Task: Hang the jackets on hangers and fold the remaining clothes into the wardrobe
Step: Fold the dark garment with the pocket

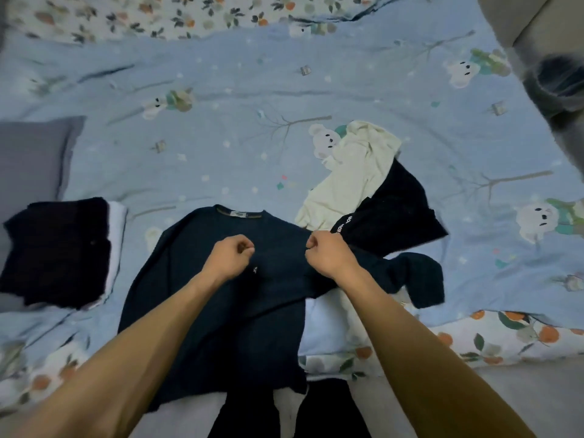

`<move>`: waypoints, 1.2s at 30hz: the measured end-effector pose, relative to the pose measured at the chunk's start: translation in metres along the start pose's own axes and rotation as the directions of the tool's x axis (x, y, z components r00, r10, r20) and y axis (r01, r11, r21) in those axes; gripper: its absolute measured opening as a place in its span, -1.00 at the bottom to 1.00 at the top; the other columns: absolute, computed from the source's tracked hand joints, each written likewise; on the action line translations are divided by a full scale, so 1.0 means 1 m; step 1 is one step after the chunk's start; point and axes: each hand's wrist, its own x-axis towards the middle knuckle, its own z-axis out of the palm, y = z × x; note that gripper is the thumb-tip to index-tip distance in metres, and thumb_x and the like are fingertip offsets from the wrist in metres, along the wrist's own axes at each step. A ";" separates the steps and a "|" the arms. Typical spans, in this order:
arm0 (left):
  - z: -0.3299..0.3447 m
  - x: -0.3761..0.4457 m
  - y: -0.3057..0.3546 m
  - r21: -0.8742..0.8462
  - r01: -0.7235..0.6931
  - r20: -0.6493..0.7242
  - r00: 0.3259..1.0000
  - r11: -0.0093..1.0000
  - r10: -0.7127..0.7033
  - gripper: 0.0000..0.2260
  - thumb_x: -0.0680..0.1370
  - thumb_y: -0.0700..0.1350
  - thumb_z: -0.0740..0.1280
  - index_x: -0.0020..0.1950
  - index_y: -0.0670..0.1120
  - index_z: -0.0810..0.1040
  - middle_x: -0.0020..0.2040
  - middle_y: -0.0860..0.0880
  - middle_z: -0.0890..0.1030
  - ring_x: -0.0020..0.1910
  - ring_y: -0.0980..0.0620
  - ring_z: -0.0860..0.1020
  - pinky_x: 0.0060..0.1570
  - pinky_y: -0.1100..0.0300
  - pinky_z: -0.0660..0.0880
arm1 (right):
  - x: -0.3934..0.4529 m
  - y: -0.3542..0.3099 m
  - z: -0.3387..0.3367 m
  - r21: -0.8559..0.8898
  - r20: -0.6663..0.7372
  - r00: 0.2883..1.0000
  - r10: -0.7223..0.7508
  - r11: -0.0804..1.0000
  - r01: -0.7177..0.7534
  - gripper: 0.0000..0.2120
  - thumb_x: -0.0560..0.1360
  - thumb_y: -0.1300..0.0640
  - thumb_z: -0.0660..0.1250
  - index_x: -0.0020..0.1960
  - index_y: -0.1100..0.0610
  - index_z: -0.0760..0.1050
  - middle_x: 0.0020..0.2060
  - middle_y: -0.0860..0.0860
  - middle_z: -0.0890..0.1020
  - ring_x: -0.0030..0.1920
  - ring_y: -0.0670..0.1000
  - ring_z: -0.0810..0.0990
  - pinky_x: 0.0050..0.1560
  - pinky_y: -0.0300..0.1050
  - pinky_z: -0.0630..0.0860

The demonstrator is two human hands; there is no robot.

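Note:
A navy sweater (221, 311) lies spread face up on the bed, collar away from me, its right sleeve (420, 279) trailing off to the right. My right hand (328, 254) pinches the fabric at the sweater's right shoulder. Over the chest, my left hand (232, 256) is curled into a fist, with no fabric visibly raised in it. A cream garment (354, 175) and a black garment with white lettering (395, 210) lie crumpled just beyond my right hand. At the left is a folded dark stack (57, 251) with a white piece under it.
The bed has a pale blue printed duvet (252, 121). A grey pillow (28, 159) sits at the left edge. A light blue cloth (325, 327) shows beneath the sweater's right side. My dark trousers (252, 412) are at the bottom, and a grey sofa edge (537, 23) is top right.

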 end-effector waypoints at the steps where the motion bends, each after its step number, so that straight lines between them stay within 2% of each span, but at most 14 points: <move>1: -0.009 0.004 -0.021 -0.007 0.028 -0.022 0.999 1.000 -0.028 -0.94 0.59 -0.11 0.33 -0.02 0.01 0.60 -0.02 0.04 0.65 -0.04 0.11 0.56 -0.06 0.31 0.39 | 0.011 -0.010 0.015 -0.003 0.019 0.999 -0.026 1.000 0.026 -0.86 0.44 0.22 0.22 -0.06 0.14 0.54 -0.08 0.05 0.62 -0.04 0.09 0.58 0.02 0.03 0.58; 4: -0.027 0.035 -0.083 -0.024 0.102 -0.084 0.991 0.995 -0.104 -0.93 0.59 -0.13 0.32 -0.04 0.00 0.59 -0.03 0.05 0.63 0.00 0.08 0.56 -0.01 0.25 0.39 | 0.053 -0.034 0.059 -0.054 0.055 0.995 -0.081 0.995 0.084 -0.93 0.46 0.19 0.25 -0.12 0.10 0.50 -0.12 0.00 0.61 -0.07 0.06 0.58 0.00 0.03 0.58; 7: -0.032 0.085 -0.138 -0.016 0.128 -0.154 0.980 0.992 -0.129 -0.91 0.59 -0.16 0.30 -0.04 0.00 0.58 -0.02 0.03 0.64 0.04 0.01 0.58 0.05 0.19 0.45 | 0.111 -0.044 0.101 -0.083 0.021 0.995 -0.097 0.992 0.098 -0.89 0.50 0.20 0.26 0.00 0.15 0.53 -0.06 0.02 0.59 -0.05 0.07 0.56 0.01 -0.01 0.55; 12: -0.016 0.178 -0.192 0.011 0.042 -0.297 0.954 0.999 -0.037 -0.69 0.59 -0.18 0.24 0.34 -0.13 0.48 0.32 -0.16 0.49 0.30 -0.14 0.45 0.29 0.05 0.37 | 0.205 -0.037 0.157 -0.101 -0.076 0.994 -0.078 0.992 0.070 -0.66 0.54 0.14 0.26 0.30 0.20 0.39 0.24 0.15 0.44 0.08 0.15 0.52 0.00 -0.10 0.42; 16: 0.001 0.229 -0.202 0.000 0.093 -0.287 0.954 0.996 -0.089 -0.52 0.64 -0.12 0.22 0.54 -0.13 0.18 0.51 -0.21 0.19 0.32 -0.19 0.41 0.31 0.03 0.34 | 0.252 -0.028 0.181 0.036 -0.131 0.986 0.101 0.995 -0.097 -0.66 0.51 0.14 0.35 0.19 0.21 0.31 0.12 0.15 0.44 -0.10 0.21 0.61 -0.12 0.12 0.63; 17: 0.002 0.235 -0.205 -0.015 0.119 -0.279 0.953 0.993 -0.119 -0.57 0.64 -0.11 0.23 0.49 -0.12 0.25 0.47 -0.21 0.23 0.23 -0.19 0.46 0.25 0.04 0.38 | 0.257 -0.028 0.183 0.094 -0.115 0.984 0.140 0.987 -0.129 -0.75 0.49 0.17 0.35 0.10 0.18 0.34 0.04 0.14 0.51 -0.15 0.20 0.63 -0.16 0.12 0.65; 19: -0.004 0.244 -0.211 -0.123 0.129 -0.321 0.933 0.984 -0.162 -0.84 0.63 -0.11 0.23 0.17 -0.10 0.49 0.24 -0.16 0.48 0.04 -0.15 0.56 0.08 0.10 0.45 | 0.264 -0.028 0.183 0.113 -0.163 0.978 0.132 0.987 -0.115 -0.90 0.49 0.20 0.35 -0.06 0.17 0.43 -0.09 0.11 0.60 -0.16 0.11 0.61 -0.15 -0.05 0.60; 21: -0.022 0.251 -0.212 -0.328 0.141 -0.402 0.874 0.934 -0.273 -0.87 0.62 -0.12 0.21 -0.09 -0.07 0.50 -0.02 -0.11 0.62 -0.04 -0.12 0.61 0.01 0.12 0.48 | 0.267 -0.040 0.173 0.129 -0.270 0.961 0.049 0.991 -0.015 -0.93 0.51 0.20 0.36 -0.10 0.17 0.48 -0.14 0.05 0.59 -0.18 -0.01 0.51 -0.24 -0.32 0.39; 24: -0.053 0.262 -0.211 -0.483 0.106 -0.554 0.732 0.869 -0.398 -0.88 0.65 -0.14 0.20 -0.04 -0.11 0.50 0.00 -0.08 0.61 -0.03 -0.02 0.55 -0.02 0.24 0.38 | 0.286 -0.077 0.161 0.196 -0.403 0.912 -0.072 0.967 0.163 -0.92 0.52 0.21 0.37 -0.11 0.15 0.47 -0.12 0.04 0.53 -0.22 -0.15 0.42 -0.27 -0.49 0.32; 26: -0.055 0.268 -0.217 -0.483 0.116 -0.548 0.733 0.868 -0.403 -0.90 0.64 -0.17 0.20 0.03 -0.13 0.50 0.07 -0.10 0.58 0.03 -0.04 0.54 -0.02 0.27 0.34 | 0.302 -0.092 0.170 0.159 -0.385 0.916 -0.112 0.970 0.186 -0.96 0.54 0.21 0.35 -0.02 0.16 0.49 -0.02 0.07 0.51 -0.17 -0.13 0.43 -0.19 -0.47 0.29; 29: -0.036 0.262 -0.227 -0.366 0.048 -0.516 0.821 0.930 -0.245 -0.76 0.62 -0.22 0.23 0.29 -0.15 0.45 0.33 -0.16 0.41 0.17 -0.10 0.49 0.08 0.37 0.28 | 0.309 -0.089 0.196 0.130 -0.241 0.960 -0.145 0.975 0.180 -0.63 0.57 0.22 0.30 0.36 0.18 0.39 0.31 0.12 0.40 0.21 0.05 0.48 0.18 -0.30 0.33; 31: -0.016 0.249 -0.230 -0.185 -0.093 -0.514 0.858 0.978 -0.016 -0.57 0.60 -0.22 0.26 0.47 -0.15 0.32 0.53 -0.21 0.14 0.35 -0.09 0.36 0.23 0.37 0.20 | 0.300 -0.077 0.211 0.004 -0.201 0.946 -0.255 0.965 0.261 -0.45 0.59 0.20 0.25 0.54 0.17 0.18 0.52 0.11 0.16 0.48 0.07 0.26 0.36 -0.20 0.26; 34: 0.015 0.238 -0.236 0.181 -0.202 -0.364 0.895 0.962 0.257 -0.49 0.64 -0.01 0.18 0.57 -0.09 0.20 0.61 -0.18 -0.05 0.55 -0.19 0.08 0.50 0.02 0.09 | 0.285 -0.052 0.227 -0.356 -0.109 0.872 -0.477 0.838 0.414 -0.44 0.64 0.08 0.15 0.59 0.18 0.10 0.59 0.11 0.02 0.55 0.10 0.12 0.46 -0.06 0.27; 36: 0.027 0.240 -0.239 0.378 -0.140 -0.254 0.935 0.915 0.248 -0.46 0.65 0.12 0.01 0.60 -0.05 0.12 0.62 -0.15 -0.04 0.57 -0.25 -0.06 0.53 -0.16 -0.05 | 0.279 -0.038 0.229 -0.504 -0.001 0.862 -0.507 0.744 0.437 -0.45 0.66 -0.03 0.00 0.58 0.21 0.15 0.58 0.14 0.10 0.57 0.15 0.10 0.54 0.08 0.15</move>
